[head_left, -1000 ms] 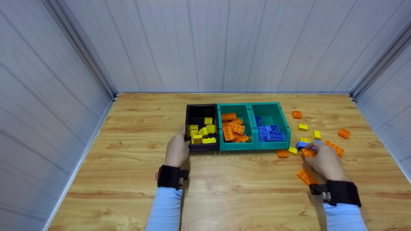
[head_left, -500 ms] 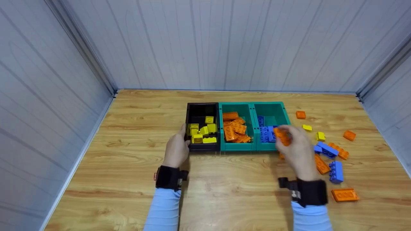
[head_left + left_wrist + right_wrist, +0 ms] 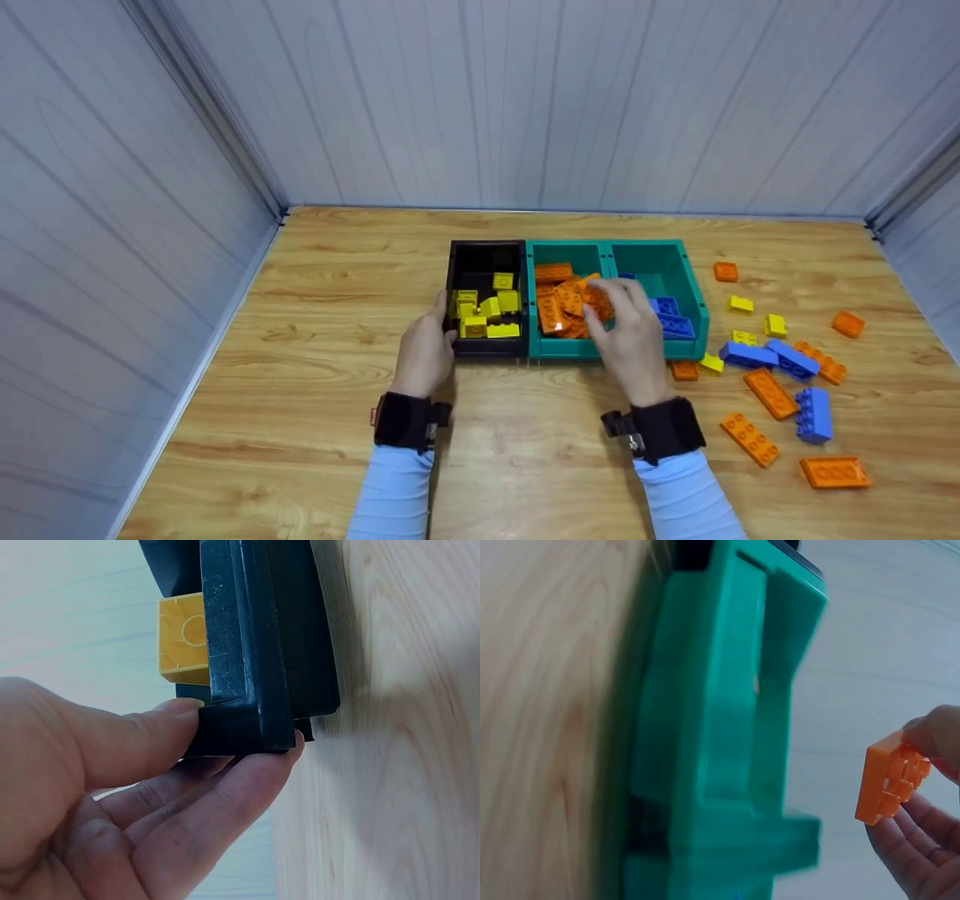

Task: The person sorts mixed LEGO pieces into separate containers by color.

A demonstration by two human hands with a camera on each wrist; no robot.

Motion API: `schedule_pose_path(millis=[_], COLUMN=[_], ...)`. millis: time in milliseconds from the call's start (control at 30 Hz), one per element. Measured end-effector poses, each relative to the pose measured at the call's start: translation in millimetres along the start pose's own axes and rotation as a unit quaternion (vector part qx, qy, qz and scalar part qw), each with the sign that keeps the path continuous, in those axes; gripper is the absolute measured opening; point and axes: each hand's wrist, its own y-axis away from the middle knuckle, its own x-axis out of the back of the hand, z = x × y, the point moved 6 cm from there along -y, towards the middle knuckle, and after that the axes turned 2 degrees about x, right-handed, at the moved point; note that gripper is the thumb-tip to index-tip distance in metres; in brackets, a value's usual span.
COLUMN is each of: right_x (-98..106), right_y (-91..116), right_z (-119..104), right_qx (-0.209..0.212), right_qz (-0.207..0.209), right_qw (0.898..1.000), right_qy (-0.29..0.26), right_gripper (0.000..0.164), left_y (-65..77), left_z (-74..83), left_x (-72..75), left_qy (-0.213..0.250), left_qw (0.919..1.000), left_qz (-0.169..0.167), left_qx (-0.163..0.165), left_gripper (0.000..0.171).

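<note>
My left hand [image 3: 424,352] grips the near left corner of a black bin [image 3: 491,349] that contains several yellow bricks [image 3: 491,307]. Up close in the left wrist view, the thumb lies on the bin's rim and the fingers curl beneath it. Between thumb and fingers, my right hand [image 3: 631,341] pinches an orange toy brick [image 3: 877,780], studs showing in the right wrist view. It hovers over the middle green bin [image 3: 566,349], where several orange bricks [image 3: 551,311] lie heaped. Blue bricks [image 3: 675,326] lie in the right green bin [image 3: 694,300], partly hidden behind the right hand.
Loose orange [image 3: 750,439], yellow [image 3: 775,325] and blue bricks [image 3: 814,415] are scattered over the wooden table [image 3: 337,300] to the right of the bins. The three bins stand side by side. Pale panels [image 3: 510,112] wall in the back and sides.
My right hand has lifted an orange brick from the scattered bricks and carried it left, past the blue bricks' bin, to above the middle bin. My left hand stays on the black bin.
</note>
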Motion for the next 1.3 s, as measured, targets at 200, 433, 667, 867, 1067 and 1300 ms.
schedule_pose_path(millis=[200,433,667,867,1067,1300], right_x=[-23,-37,-22,27,69,75], right_y=[1,9,5,-5,4,41], right_z=[-1,6,1,3,19,52], right_qx=[0.010,0.009,0.021,0.000,-0.053,-0.172], right_qz=[-0.019,-0.069,-0.099,-0.090,-0.151,-0.296], right_qw=[1.000,0.997,0.995,0.996,0.985,0.936], right_qy=[0.006,0.019,0.009,0.026,0.056,0.074], right_gripper=[0.032,0.028,0.020,0.017,0.015,0.025], left_y=[-0.5,-0.8,0.1,0.1,0.3,0.4], left_z=[0.3,3.5,2.0,1.4,2.2,0.9], left_x=[1.0,-0.1,-0.2,0.7,0.3,0.5], left_qy=[0.002,-0.003,0.004,0.000,0.012,0.001], left_qw=[1.0000,1.0000,1.0000,1.0000,0.9999,0.9999], left_qz=[-0.001,-0.007,-0.006,-0.001,-0.005,-0.012], left_qx=[0.008,0.005,0.005,0.003,0.011,0.007], left_gripper=[0.067,0.067,0.067,0.067,0.068,0.067])
